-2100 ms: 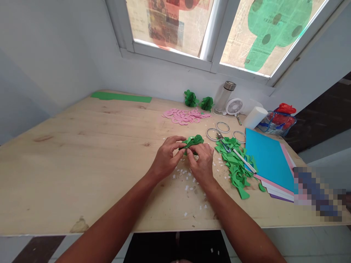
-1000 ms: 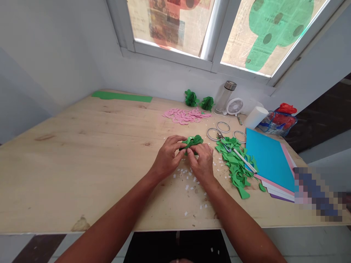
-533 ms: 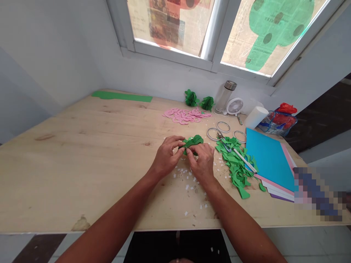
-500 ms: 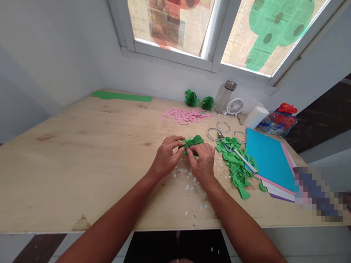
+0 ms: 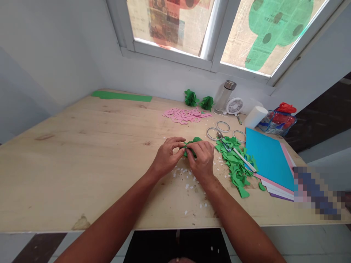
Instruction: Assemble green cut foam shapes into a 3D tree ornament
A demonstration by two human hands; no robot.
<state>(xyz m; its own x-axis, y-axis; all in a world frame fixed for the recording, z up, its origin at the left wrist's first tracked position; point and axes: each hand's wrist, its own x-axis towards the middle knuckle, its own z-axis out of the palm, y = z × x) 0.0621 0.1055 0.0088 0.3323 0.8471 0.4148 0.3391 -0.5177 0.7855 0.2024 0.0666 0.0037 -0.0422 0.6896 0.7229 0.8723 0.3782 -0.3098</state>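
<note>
Near the middle of the wooden table, my left hand (image 5: 168, 155) pinches the left side of a layered green paper piece (image 5: 196, 140). My right hand (image 5: 202, 157) grips the same piece from the right, its fingers bent over it and hiding much of it. Small white paper bits (image 5: 187, 186) lie below and around my hands. To the right is a heap of green paper scraps (image 5: 238, 170), with scissors (image 5: 224, 142) and a white pen (image 5: 244, 160) on top. Pink paper cut-outs (image 5: 185, 115) lie beyond my hands.
Two green folded paper shapes (image 5: 191, 98), a glass bottle (image 5: 221, 98) and a small fan (image 5: 234, 106) stand at the wall. Tape rings (image 5: 223, 126), a white roll (image 5: 255, 117), a clear bag (image 5: 278, 122) and blue sheets (image 5: 267, 157) are at right. A green strip (image 5: 123, 96) lies back left.
My right hand's fingers have shifted slightly up and over the green paper piece, which now shows less. My left hand has hardly moved.
</note>
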